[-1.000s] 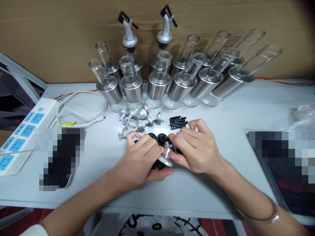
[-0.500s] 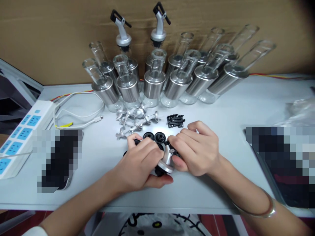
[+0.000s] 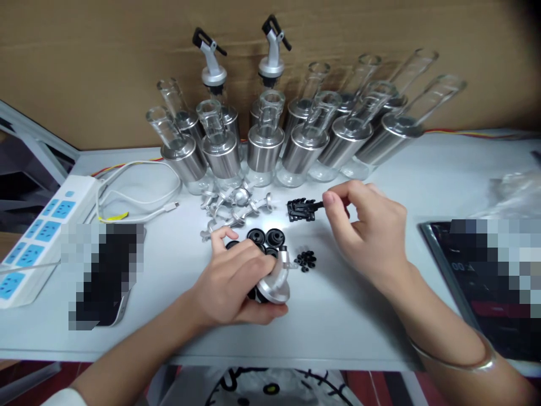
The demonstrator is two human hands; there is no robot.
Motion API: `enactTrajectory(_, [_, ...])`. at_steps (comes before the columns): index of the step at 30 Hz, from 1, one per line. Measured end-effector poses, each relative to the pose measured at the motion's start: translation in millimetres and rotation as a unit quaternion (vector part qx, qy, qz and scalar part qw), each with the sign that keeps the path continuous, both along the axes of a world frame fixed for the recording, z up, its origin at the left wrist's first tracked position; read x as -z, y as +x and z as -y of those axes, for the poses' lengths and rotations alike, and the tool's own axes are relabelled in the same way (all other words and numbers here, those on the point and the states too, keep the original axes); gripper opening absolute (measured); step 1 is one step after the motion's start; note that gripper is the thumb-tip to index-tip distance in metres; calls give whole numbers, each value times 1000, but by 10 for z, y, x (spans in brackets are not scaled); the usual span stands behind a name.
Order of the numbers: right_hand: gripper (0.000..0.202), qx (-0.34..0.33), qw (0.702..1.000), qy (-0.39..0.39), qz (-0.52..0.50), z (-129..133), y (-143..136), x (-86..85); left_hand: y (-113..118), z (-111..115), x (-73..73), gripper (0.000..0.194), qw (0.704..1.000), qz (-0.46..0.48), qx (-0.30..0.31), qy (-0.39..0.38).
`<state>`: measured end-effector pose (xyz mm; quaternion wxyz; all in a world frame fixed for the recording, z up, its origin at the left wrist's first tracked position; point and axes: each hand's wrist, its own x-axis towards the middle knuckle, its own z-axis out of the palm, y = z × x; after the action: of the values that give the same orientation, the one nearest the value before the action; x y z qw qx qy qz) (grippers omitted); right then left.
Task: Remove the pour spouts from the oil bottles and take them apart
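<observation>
My left hand (image 3: 236, 282) is closed round a silver pourer spout (image 3: 276, 282), its neck pointing up with a small black tip on top. Under and behind that hand lie several round black stoppers (image 3: 274, 237), partly covered by my fingers. My right hand (image 3: 367, 231) pinches one black lever (image 3: 319, 205) between thumb and forefinger, at the right edge of a pile of black levers (image 3: 301, 210). Between the hands is a cluster of small black caps (image 3: 306, 260). Loose silver spout parts (image 3: 236, 206) lie behind the left hand.
Glass bottles with steel sleeves (image 3: 265, 149) stand in two rows at the back; two carry finished-looking pourers (image 3: 271, 56). On the left are a power strip (image 3: 46, 225), a white cable (image 3: 139, 163) and a phone (image 3: 107, 276). A dark tablet-like device (image 3: 448, 265) and clear plastic (image 3: 511, 192) are at right.
My right hand has left the pourer spout and moved right and back to the lever pile, pinching a lever there. The small black caps have come into view. My left hand keeps the spout.
</observation>
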<state>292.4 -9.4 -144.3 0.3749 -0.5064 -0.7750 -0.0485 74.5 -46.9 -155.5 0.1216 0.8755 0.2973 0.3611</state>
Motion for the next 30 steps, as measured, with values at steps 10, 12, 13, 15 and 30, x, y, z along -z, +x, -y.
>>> enactTrajectory(10, [7, 25, 988, -145, 50, -246, 414, 212, 32, 33, 6, 35, 1000, -12, 17, 0])
enactTrajectory(12, [10, 1, 978, -192, 84, -241, 448, 266, 31, 33, 9, 35, 1000, -14, 18, -1])
enactTrajectory(13, [15, -13, 972, -213, 94, -233, 457, 281, 30, 33, 11, 35, 1000, -16, 19, -2])
enactTrajectory(15, [27, -31, 964, -242, 101, -216, 465, 288, 27, 35, 11, 34, 1000, -19, 22, -3])
enactTrajectory(30, [32, 45, 950, -293, 104, -186, 373, 147, 41, 35, 16, 34, 1000, -10, 18, 22])
